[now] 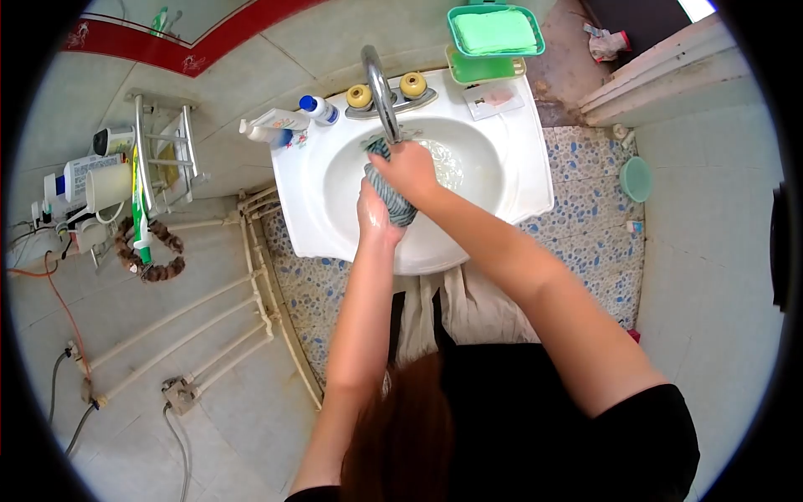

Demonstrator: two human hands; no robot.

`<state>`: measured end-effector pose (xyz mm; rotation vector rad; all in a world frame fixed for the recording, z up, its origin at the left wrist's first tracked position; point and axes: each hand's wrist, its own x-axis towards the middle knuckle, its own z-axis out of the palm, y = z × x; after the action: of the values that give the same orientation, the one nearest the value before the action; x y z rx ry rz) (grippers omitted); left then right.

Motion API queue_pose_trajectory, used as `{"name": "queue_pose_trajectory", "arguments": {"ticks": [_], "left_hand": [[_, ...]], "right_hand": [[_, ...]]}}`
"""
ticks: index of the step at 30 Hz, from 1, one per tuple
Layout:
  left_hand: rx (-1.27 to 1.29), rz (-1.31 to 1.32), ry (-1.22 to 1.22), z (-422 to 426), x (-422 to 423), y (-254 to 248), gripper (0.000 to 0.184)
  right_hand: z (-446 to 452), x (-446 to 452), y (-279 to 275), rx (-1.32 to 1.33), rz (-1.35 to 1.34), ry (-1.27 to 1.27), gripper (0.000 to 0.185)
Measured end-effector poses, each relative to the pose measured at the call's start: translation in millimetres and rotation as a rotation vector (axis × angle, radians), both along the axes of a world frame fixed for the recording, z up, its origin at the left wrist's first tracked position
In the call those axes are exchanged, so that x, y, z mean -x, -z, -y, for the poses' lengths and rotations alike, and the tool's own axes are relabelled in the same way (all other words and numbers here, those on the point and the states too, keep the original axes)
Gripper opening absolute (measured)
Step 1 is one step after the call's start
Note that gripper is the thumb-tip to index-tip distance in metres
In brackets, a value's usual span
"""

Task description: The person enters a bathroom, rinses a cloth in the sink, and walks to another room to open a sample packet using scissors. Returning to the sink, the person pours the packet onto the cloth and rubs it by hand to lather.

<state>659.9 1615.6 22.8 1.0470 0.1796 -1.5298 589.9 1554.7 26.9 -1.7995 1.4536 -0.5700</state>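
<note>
A wet-looking grey-green striped cloth is bunched up over the white washbasin, just below the spout of the chrome faucet. My left hand is closed around its lower part from the left and below. From the upper right, my right hand grips its upper part near the spout, with the fingers wrapped round it. Ripples and bubbles show in the water in the basin, right of my right hand. Part of the cloth is hidden behind my fingers.
Yellow faucet knobs, a blue-capped bottle and a pump bottle stand along the basin's back rim. A green soap tray sits at back right. On the left wall, a rack holds a cup and tubes.
</note>
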Motion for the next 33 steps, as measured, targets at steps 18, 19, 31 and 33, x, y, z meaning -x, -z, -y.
{"name": "queue_pose_trajectory", "arguments": {"ticks": [18, 19, 31, 33], "left_hand": [[0.872, -0.157, 0.009, 0, -21, 90, 0.033], [0.439, -0.023, 0.007, 0, -16, 44, 0.034], [0.049, 0.124, -0.123, -21, -74, -32, 0.040], [0.083, 0.143, -0.155, -26, -90, -33, 0.035]], "right_hand": [[-49, -9, -16, 0.266, 0.063, -0.197, 0.028], [-36, -9, -13, 0.210, 0.070, -0.143, 0.029], [16, 42, 13, -0.784, 0.877, 0.166, 0.034], [13, 44, 1, -0.808, 0.995, 0.158, 0.031]]}}
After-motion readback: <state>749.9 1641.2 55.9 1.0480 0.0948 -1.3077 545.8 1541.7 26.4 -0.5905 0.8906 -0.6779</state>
